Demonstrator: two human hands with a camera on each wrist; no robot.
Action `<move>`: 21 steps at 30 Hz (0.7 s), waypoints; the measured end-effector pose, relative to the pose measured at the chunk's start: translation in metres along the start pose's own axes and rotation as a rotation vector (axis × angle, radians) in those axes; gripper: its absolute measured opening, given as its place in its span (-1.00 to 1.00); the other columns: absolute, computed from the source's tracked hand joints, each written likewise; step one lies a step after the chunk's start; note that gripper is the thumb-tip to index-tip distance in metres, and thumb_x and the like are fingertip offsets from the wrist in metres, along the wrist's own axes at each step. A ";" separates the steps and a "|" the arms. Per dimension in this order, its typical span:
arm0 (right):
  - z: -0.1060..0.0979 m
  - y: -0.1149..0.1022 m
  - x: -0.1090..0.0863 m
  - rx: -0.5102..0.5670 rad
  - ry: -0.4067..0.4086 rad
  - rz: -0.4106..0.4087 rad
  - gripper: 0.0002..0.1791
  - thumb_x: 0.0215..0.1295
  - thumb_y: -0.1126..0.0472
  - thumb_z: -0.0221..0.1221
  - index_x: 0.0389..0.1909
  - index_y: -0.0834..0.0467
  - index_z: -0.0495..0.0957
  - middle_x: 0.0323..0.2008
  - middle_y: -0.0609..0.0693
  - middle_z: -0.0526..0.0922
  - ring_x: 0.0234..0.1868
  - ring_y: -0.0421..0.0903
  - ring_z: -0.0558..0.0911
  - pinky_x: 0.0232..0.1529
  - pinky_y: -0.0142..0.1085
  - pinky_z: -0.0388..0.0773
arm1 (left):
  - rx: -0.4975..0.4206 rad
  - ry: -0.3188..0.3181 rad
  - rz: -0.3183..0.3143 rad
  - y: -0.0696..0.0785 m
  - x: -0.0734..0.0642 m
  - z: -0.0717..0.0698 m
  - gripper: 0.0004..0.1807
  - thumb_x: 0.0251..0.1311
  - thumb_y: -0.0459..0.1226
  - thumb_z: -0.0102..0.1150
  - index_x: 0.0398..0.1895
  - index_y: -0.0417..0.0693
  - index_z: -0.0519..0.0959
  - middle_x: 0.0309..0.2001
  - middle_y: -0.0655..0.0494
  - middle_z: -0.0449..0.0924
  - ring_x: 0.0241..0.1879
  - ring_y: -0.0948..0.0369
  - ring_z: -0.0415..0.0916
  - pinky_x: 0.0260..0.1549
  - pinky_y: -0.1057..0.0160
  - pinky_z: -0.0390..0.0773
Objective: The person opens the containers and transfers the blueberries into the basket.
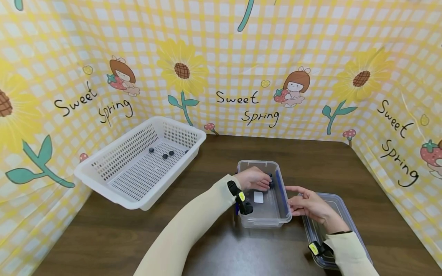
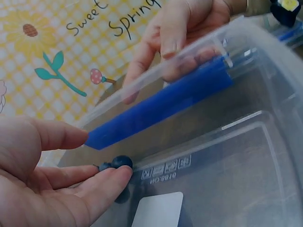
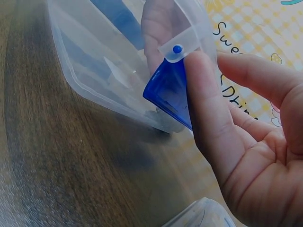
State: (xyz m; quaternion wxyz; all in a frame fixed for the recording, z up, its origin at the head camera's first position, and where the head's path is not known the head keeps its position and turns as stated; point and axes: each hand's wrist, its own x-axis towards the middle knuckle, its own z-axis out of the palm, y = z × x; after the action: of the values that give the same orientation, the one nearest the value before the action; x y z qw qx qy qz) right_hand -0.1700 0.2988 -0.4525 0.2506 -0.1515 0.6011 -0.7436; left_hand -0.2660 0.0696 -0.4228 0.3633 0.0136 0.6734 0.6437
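Note:
A clear plastic box (image 1: 264, 221) with blue latches stands on the table. My left hand (image 1: 256, 178) reaches down inside it, thumb apart from the other fingers. Several blueberries (image 2: 122, 163) lie right at its fingertips in the left wrist view, near the latch-side wall. A white label (image 1: 258, 197) shows on the box floor. Outside, my right hand (image 1: 310, 205) touches the box's right side with its fingers extended. In the right wrist view, one straight finger (image 3: 203, 85) lies along the edge of the hanging blue latch (image 3: 173, 90).
To the left stands a white slotted basket (image 1: 172, 183) with several blueberries (image 1: 165, 156) on its floor. A clear lid (image 1: 336, 203) lies on the table (image 1: 221, 245) at the right, partly under my right forearm. A yellow checked cloth (image 1: 235, 69) hangs behind and at both sides.

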 end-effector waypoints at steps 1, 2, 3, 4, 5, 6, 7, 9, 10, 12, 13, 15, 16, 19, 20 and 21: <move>0.000 0.000 0.000 0.001 -0.002 0.000 -0.59 0.45 0.49 0.00 0.25 0.15 0.35 -0.30 0.04 0.75 -0.31 -0.12 0.72 -0.18 -0.25 0.72 | -0.003 0.003 -0.003 -0.001 0.001 0.000 -0.70 0.35 -0.46 0.08 0.05 -0.55 0.52 0.07 -0.42 0.54 0.07 -0.12 0.57 0.09 0.07 0.60; 0.001 0.000 0.000 0.003 -0.005 0.001 -0.58 0.45 0.49 0.00 0.25 0.15 0.35 -0.30 0.03 0.74 -0.31 -0.12 0.72 -0.18 -0.25 0.72 | -0.005 0.007 -0.004 -0.001 0.002 0.000 -0.70 0.35 -0.46 0.08 0.05 -0.55 0.52 0.07 -0.42 0.55 0.05 -0.11 0.58 0.09 0.07 0.60; 0.001 0.000 0.001 0.004 -0.006 0.000 -0.58 0.45 0.50 0.00 0.24 0.15 0.35 -0.31 0.03 0.74 -0.31 -0.12 0.72 -0.18 -0.25 0.72 | -0.005 0.011 -0.003 -0.002 0.003 0.000 -0.70 0.34 -0.47 0.08 0.05 -0.55 0.52 0.06 -0.42 0.56 0.01 -0.09 0.59 0.09 0.07 0.61; 0.001 0.000 0.001 0.007 -0.007 0.000 -0.58 0.44 0.50 0.01 0.24 0.14 0.36 -0.31 0.03 0.74 -0.31 -0.12 0.72 -0.18 -0.25 0.72 | -0.003 0.014 -0.003 -0.003 0.004 0.000 -0.70 0.35 -0.47 0.08 0.06 -0.55 0.52 0.05 -0.41 0.56 -0.01 -0.07 0.60 0.09 0.08 0.61; 0.001 0.000 0.001 0.008 -0.008 0.001 -0.57 0.43 0.51 0.01 0.24 0.13 0.36 -0.31 0.03 0.74 -0.31 -0.12 0.72 -0.18 -0.25 0.72 | -0.005 0.016 -0.003 -0.005 0.005 0.001 -0.70 0.35 -0.47 0.07 0.06 -0.55 0.52 0.04 -0.41 0.57 -0.05 -0.05 0.61 0.08 0.08 0.61; 0.001 0.000 0.001 0.009 -0.008 0.001 -0.57 0.43 0.51 0.01 0.23 0.13 0.36 -0.31 0.03 0.74 -0.31 -0.12 0.72 -0.19 -0.25 0.72 | -0.006 0.015 -0.005 -0.006 0.007 0.001 -0.70 0.35 -0.47 0.06 0.06 -0.56 0.51 0.03 -0.41 0.58 -0.07 -0.04 0.61 0.09 0.08 0.61; 0.001 0.000 0.001 0.012 -0.009 0.001 -0.57 0.43 0.51 0.01 0.23 0.12 0.37 -0.31 0.03 0.74 -0.31 -0.13 0.72 -0.19 -0.26 0.73 | -0.011 0.012 -0.009 -0.007 0.008 0.002 -0.69 0.36 -0.48 0.04 0.07 -0.57 0.50 0.02 -0.41 0.57 -0.08 -0.03 0.61 0.10 0.08 0.60; 0.000 0.001 0.001 0.015 -0.013 0.001 -0.57 0.43 0.51 0.01 0.22 0.10 0.37 -0.30 0.03 0.74 -0.31 -0.13 0.72 -0.19 -0.26 0.73 | -0.028 0.009 -0.018 -0.009 0.010 0.003 -0.69 0.37 -0.49 0.02 0.08 -0.58 0.48 -0.01 -0.41 0.58 -0.06 -0.05 0.61 0.12 0.07 0.59; 0.000 0.001 0.001 0.016 -0.016 0.001 -0.57 0.43 0.52 0.01 0.22 0.09 0.37 -0.30 0.03 0.74 -0.30 -0.13 0.72 -0.19 -0.26 0.72 | -0.039 0.006 -0.024 -0.010 0.010 0.004 -0.70 0.37 -0.49 0.01 0.08 -0.59 0.47 -0.03 -0.40 0.59 -0.03 -0.07 0.60 0.13 0.06 0.58; -0.001 0.001 0.001 0.019 -0.020 0.000 -0.57 0.43 0.51 0.00 0.21 0.08 0.38 -0.30 0.02 0.74 -0.30 -0.13 0.72 -0.19 -0.27 0.72 | -0.063 -0.001 -0.030 -0.010 0.011 0.006 -0.72 0.38 -0.51 0.00 0.05 -0.59 0.47 -0.11 -0.36 0.59 0.01 -0.10 0.58 0.16 0.04 0.55; -0.001 0.001 0.001 0.018 -0.021 -0.002 -0.58 0.44 0.51 -0.01 0.20 0.07 0.39 -0.30 0.02 0.74 -0.30 -0.13 0.72 -0.19 -0.27 0.72 | -0.072 -0.007 -0.029 -0.010 0.011 0.008 -0.76 0.37 -0.51 0.00 -0.01 -0.58 0.49 -0.16 -0.32 0.59 0.00 -0.11 0.59 0.16 0.03 0.55; -0.001 0.001 0.000 0.016 -0.021 -0.005 -0.59 0.45 0.50 -0.02 0.19 0.05 0.40 -0.30 0.02 0.74 -0.30 -0.14 0.72 -0.19 -0.27 0.72 | -0.085 -0.031 -0.032 -0.011 0.011 0.010 -0.87 0.36 -0.53 0.00 -0.17 -0.52 0.51 -0.27 -0.24 0.56 -0.08 -0.08 0.60 0.17 0.02 0.54; -0.001 0.001 0.000 0.015 -0.020 -0.006 -0.59 0.46 0.49 -0.02 0.19 0.04 0.41 -0.30 0.02 0.74 -0.30 -0.14 0.71 -0.19 -0.28 0.72 | -0.083 -0.050 -0.035 -0.011 0.011 0.012 -0.91 0.35 -0.54 0.00 -0.25 -0.47 0.51 -0.32 -0.20 0.54 -0.14 -0.05 0.60 0.18 0.03 0.54; -0.001 0.001 0.001 0.013 -0.022 -0.008 -0.59 0.47 0.48 -0.03 0.18 0.01 0.43 -0.29 0.01 0.74 -0.30 -0.14 0.71 -0.19 -0.28 0.72 | -0.056 -0.101 -0.036 -0.011 0.011 0.015 -0.84 0.34 -0.58 -0.01 -0.43 -0.32 0.46 -0.41 -0.11 0.50 -0.32 0.09 0.54 0.18 0.04 0.54; -0.001 0.001 0.001 0.015 -0.026 -0.010 -0.58 0.47 0.49 -0.03 0.17 0.00 0.43 -0.29 0.01 0.74 -0.29 -0.14 0.71 -0.19 -0.28 0.72 | -0.049 -0.110 -0.034 -0.012 0.012 0.016 -0.82 0.34 -0.59 -0.01 -0.44 -0.31 0.45 -0.42 -0.10 0.50 -0.35 0.12 0.52 0.18 0.04 0.54; -0.001 0.001 0.001 0.019 -0.030 -0.013 -0.58 0.46 0.49 -0.03 0.17 0.00 0.44 -0.28 0.01 0.74 -0.29 -0.14 0.71 -0.19 -0.28 0.72 | -0.038 -0.117 -0.029 -0.012 0.011 0.017 -0.83 0.35 -0.59 -0.02 -0.42 -0.32 0.45 -0.43 -0.09 0.51 -0.37 0.13 0.51 0.18 0.04 0.54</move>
State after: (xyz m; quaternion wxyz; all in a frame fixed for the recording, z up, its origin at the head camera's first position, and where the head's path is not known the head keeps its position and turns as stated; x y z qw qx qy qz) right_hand -0.1708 0.2988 -0.4535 0.2563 -0.1642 0.5893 -0.7484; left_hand -0.2604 0.0875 -0.4367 0.4116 0.0342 0.6387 0.6492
